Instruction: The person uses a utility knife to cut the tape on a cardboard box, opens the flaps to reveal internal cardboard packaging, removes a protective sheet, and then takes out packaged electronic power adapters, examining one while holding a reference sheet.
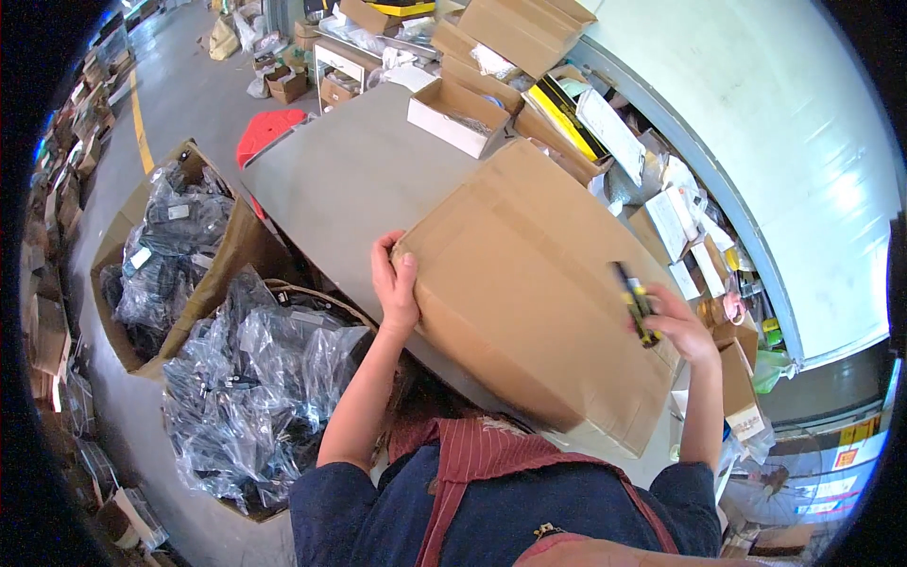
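Note:
A large closed cardboard box (529, 274) lies on the grey table in front of me, turned at a slant. My left hand (395, 282) grips its left corner, thumb on the near side and fingers round the edge. Above the right part of the box, my right hand (675, 323) is closed round a black and yellow utility knife (639, 307). The knife is slightly blurred and points away from me; whether its blade is out I cannot tell.
Left of the grey table (331, 180) stand two cartons of plastic-bagged dark items (255, 378). A red stool (269, 132) is by the far corner. Along the back and right are an open white-sided box (453, 118), papers (609, 132) and clutter beside a pale wall (756, 113).

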Motion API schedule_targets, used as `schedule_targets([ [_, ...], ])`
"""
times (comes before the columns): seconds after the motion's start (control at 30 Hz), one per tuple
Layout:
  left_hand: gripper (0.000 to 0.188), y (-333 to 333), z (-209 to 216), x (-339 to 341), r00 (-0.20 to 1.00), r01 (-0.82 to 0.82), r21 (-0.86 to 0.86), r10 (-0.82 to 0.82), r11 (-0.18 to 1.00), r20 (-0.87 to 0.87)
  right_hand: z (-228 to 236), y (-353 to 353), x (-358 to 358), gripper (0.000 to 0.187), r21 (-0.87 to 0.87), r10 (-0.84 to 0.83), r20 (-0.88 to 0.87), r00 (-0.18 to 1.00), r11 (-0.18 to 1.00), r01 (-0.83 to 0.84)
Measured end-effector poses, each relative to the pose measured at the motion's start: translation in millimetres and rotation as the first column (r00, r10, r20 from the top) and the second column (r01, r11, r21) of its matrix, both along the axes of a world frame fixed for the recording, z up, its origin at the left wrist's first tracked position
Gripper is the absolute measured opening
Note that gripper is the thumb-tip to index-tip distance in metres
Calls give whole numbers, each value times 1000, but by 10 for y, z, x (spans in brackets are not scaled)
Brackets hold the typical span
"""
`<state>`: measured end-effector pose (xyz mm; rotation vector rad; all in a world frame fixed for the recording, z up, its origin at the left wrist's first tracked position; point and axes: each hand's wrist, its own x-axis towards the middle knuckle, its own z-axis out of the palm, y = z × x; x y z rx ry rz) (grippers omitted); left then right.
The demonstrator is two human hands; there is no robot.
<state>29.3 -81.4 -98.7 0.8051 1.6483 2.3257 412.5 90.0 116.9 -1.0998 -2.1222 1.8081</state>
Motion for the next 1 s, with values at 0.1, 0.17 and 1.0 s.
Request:
schedule_targets([
  [0.1, 49, -10, -13, -78, 994, 4, -49, -9, 999, -107, 39, -37, -801, 46, 130, 201, 348, 916, 957, -259],
  [0.17, 47, -24, -14, -123, 983, -7, -96, -11, 995, -183, 57, -20, -1260, 45, 237, 279, 424, 861, 884, -403],
  [1.0, 63, 3, 24, -308, 925, -21, -92, -16, 996, -380, 174, 1016, -4015, 78, 613, 344, 772, 534, -187, -767],
])
